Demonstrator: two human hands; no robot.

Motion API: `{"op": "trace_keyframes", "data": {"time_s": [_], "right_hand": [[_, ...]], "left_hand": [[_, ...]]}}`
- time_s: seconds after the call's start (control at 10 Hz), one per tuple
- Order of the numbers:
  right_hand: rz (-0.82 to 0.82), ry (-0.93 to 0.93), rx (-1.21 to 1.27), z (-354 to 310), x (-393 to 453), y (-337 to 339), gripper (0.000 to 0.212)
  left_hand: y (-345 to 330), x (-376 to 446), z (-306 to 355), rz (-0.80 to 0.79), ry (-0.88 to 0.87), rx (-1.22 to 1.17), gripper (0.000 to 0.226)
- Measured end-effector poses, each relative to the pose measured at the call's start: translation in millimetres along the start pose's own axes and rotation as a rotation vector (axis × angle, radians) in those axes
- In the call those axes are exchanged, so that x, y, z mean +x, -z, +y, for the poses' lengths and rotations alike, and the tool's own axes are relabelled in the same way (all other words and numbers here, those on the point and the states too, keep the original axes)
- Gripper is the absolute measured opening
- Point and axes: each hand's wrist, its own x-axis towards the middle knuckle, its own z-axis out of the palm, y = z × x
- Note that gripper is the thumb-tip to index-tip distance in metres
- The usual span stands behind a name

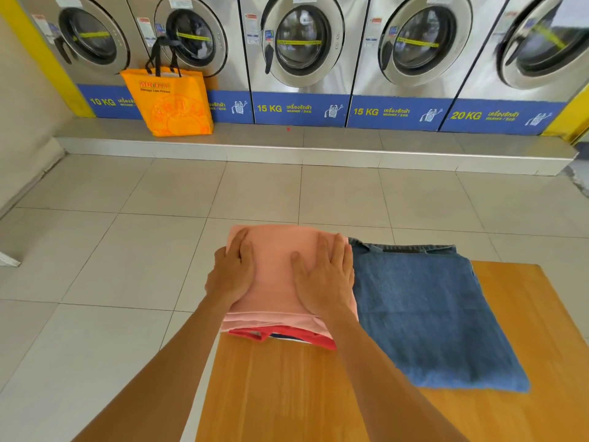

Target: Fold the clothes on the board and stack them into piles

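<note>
Head view | left hand (234, 271) and right hand (325, 275) lie open, palms flat on pink folded garment (275, 269) topping a pile at wooden board's (287, 393) far-left corner | soft, light, likely slippery – lift by side edges | folded jeans (424, 314) alongside – heavier, stiffer.

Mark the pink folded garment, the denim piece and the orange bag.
pink folded garment (276, 250), head view, bare top face between the hands
denim piece (424, 311), head view, middle of fabric
orange bag (173, 105), head view, front panel

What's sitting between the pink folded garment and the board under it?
In the head view, a red garment lies under the pink folded garment, with a white-and-dark layer beneath it, above the wooden board.
</note>
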Motion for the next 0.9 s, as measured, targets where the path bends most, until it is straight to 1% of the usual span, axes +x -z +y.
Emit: {"op": "trace_keyframes", "data": {"time_s": [0.1,0.3,0.4,0.5,0.6,0.7,0.8,0.9], "right_hand": [[-0.012,0.014,-0.001,2.9,2.6,1.7,0.081],[-0.05,0.049,-0.019,5.6,4.4,4.2,0.081],[-0.079,0.037,-0.055,2.5,0.1,7.9,0.08],[-0.088,0.033,-0.118,-1.0,-8.9,14.8,0.073],[-0.115,0.025,-0.168,4.9,-30.7,18.4,0.068],[-0.198,-0.025,-0.158,10.5,-63.9,32.3,0.066],[-0.195,-0.105,-0.151,16.2,-99.2,50.3,0.062],[-0.147,-0.126,-0.155,3.5,-122.4,78.2,0.056]], "left_hand": [[1.8,-2.0,-5.3,-0.037,0.002,0.047,0.054],[-0.8,-16.8,-13.2,-0.023,-0.011,0.015,0.053],[5.2,-10.1,-10.6,-0.09,0.006,0.035,0.054],[14.0,-8.7,-10.1,-0.126,-0.012,0.123,0.058],[25.1,-26.2,-23.4,-0.197,-0.011,0.173,0.061],[37.9,-56.6,-39.6,-0.245,0.029,0.202,0.065],[55.2,-86.0,-39.6,-0.247,0.034,0.214,0.054],[85.8,-109.5,-7.9,-0.175,-0.068,0.192,0.057]]}}
